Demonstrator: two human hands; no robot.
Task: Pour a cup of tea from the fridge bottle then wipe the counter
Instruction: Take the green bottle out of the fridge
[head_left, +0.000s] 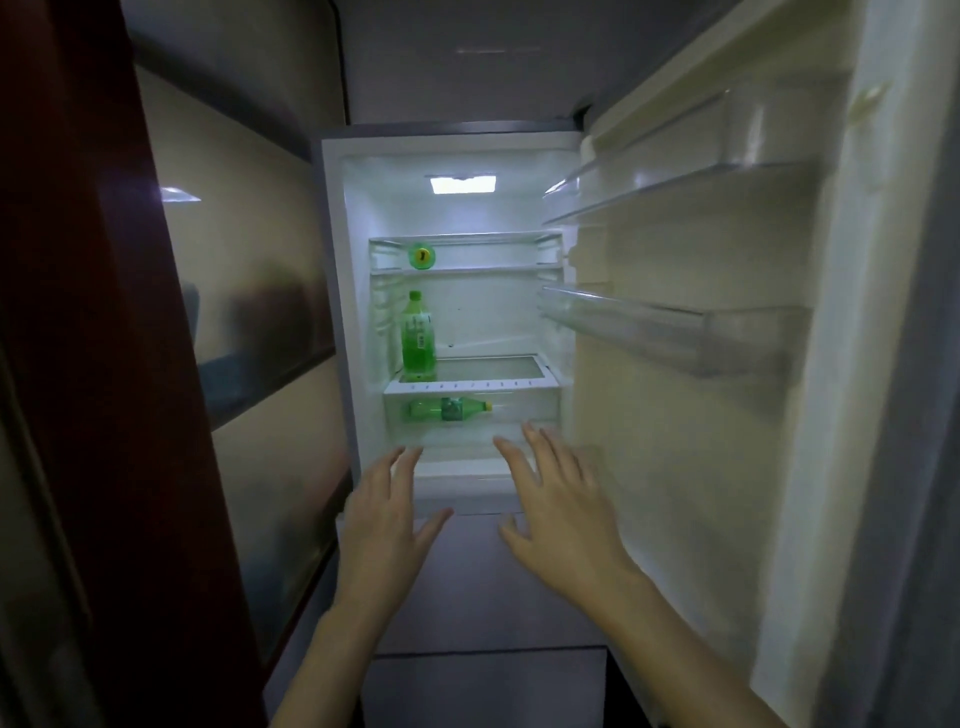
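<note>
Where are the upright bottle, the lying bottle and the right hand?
upright bottle (418, 336): head view, its label.
lying bottle (451, 409): head view, its label.
right hand (560, 512): head view, its back.

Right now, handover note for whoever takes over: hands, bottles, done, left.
Hands: left hand open, empty, held before the fridge; right hand the same.
Things: fridge door stands open; upright green bottle on the middle shelf, left side; lying green bottle in the clear drawer below; what looks like an end-on green bottle on the shelf above. Labels unreadable.
Done: door open.
Left: take a bottle, pour, wipe. The cup and counter are not in view.
</note>
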